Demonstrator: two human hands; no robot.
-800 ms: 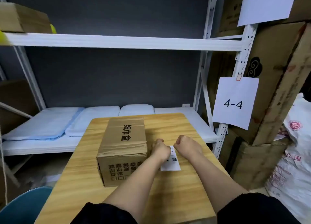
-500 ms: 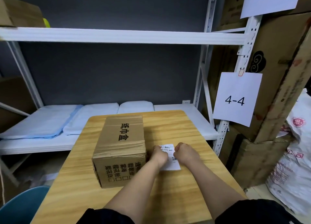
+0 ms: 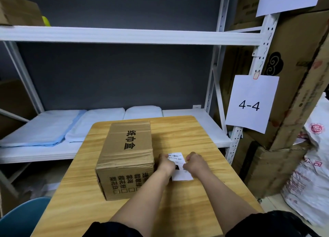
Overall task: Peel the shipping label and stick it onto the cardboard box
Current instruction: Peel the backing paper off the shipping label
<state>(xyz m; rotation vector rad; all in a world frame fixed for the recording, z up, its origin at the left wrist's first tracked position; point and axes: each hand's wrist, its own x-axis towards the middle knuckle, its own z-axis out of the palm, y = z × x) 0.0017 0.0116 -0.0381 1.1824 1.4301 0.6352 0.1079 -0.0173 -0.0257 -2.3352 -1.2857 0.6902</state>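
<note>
Shelving (image 3: 128,35) in white metal is standing behind the work area, with two boards in view. Three pale folded cloths (image 3: 44,128) are lying side by side on the lower board. One brown carton (image 3: 17,8) is sitting on the upper board at far left.

One wooden table (image 3: 187,210) is standing in front of the shelving. One cardboard box (image 3: 127,156) is resting on its left half, flaps shut, with black characters running along its top.

One shipping label (image 3: 179,167) is sitting just to the right of the box, near the table surface; whether it is lying flat or being held slightly up cannot be told. The left hand (image 3: 165,163) is covering the label's left edge, fingers curled and closed on the paper, and is sitting just beside the box's right face. The right hand (image 3: 195,162) is gripping the label's right edge in the same curled, pinching manner. The label's printed barcode end is showing between the two hands.

One paper sign (image 3: 251,103) marked 4-4 is hanging on the rack post to the right. Large stacked cartons (image 3: 293,76) and one white sack (image 3: 311,174) are standing at far right.
</note>
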